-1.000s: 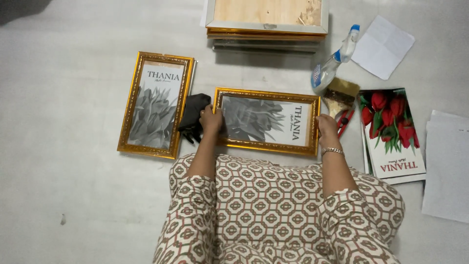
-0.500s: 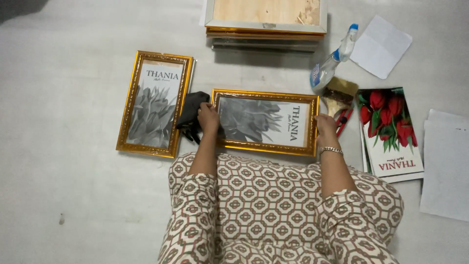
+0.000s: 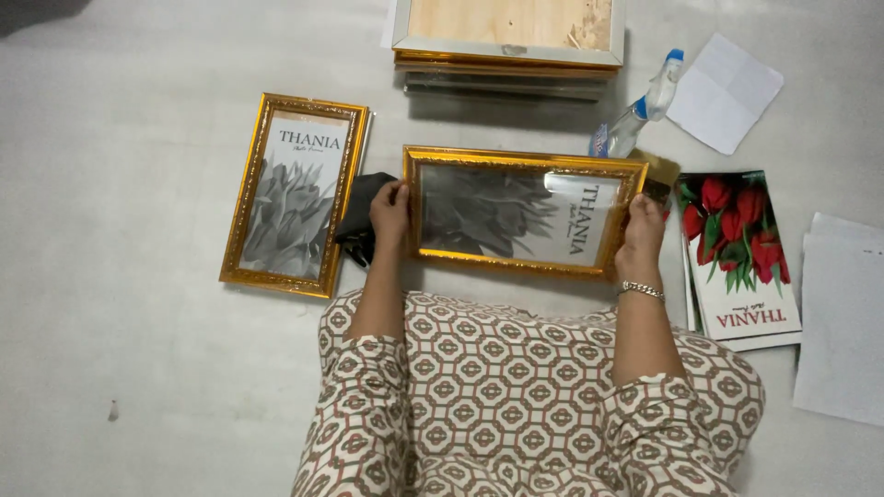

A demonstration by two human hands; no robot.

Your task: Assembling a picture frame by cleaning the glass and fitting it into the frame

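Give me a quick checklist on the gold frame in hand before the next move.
1. Left hand on the frame's left edge: ok.
2. Right hand on its right edge: ok.
3. Gold frame held level: ok.
4. Glass clean: cannot tell, glare.
5. Black cloth free of the frame: cannot tell, the hand hides it.
6. Spray bottle apart from the frame: ok.

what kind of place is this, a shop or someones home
Probably a small framing or packing workspace set up on a pale floor, though a home is possible. A stack of frames lies ahead, a gold frame is held in both hands, and a spray bottle and a loose flower print lie nearby.
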